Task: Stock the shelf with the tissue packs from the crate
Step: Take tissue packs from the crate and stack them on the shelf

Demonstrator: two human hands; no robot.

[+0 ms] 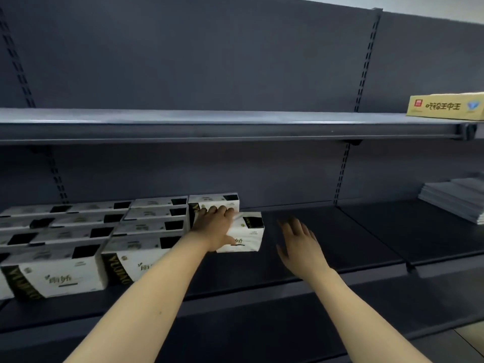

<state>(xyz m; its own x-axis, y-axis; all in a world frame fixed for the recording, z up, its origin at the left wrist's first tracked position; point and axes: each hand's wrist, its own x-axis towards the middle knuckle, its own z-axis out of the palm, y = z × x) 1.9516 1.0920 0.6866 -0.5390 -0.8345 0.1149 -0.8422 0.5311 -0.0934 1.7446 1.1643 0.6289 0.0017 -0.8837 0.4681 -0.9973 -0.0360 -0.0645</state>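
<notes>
While left hand [214,226] holds pack [246,233], stocked rows [86,231] adjoin

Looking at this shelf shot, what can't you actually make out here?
- Crate: not in the head view at all.
- Left hand covers part of the tissue pack, so its fingers' hold is unclear.
- Yellow box: cut off by the right edge.
- Grey stack: cut off by the right edge, contents unclear.
- Right hand: blurred.
</notes>
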